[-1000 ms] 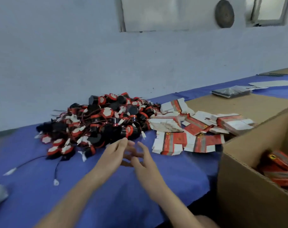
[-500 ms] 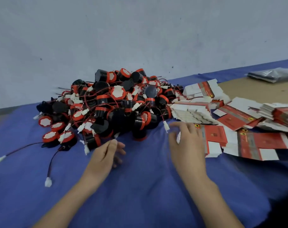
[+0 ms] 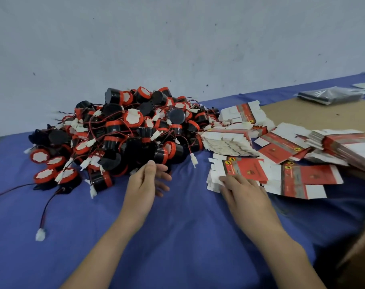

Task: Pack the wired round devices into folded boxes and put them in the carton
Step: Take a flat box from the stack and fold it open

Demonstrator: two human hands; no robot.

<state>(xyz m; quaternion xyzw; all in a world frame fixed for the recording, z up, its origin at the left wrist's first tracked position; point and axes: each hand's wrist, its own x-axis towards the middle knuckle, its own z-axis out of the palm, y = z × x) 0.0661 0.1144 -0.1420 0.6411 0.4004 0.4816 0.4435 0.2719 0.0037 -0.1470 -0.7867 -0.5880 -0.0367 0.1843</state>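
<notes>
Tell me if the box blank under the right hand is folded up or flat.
Flat: the box blank lies spread on the blue cloth, flaps out, the right hand touching its edge.

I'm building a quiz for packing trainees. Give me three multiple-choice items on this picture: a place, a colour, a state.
1. The flat boxes lie where, relative to the device pile? A left of it; B right of it; C on top of it.
2. The cloth is: A green; B blue; C yellow.
3. The right hand: A rests on a flat box; B grips a device; C hangs off the table.
Answers: 1 B, the boxes spread right of the pile; 2 B, the cloth is plainly blue; 3 A, it touches the nearest flat box.
</notes>
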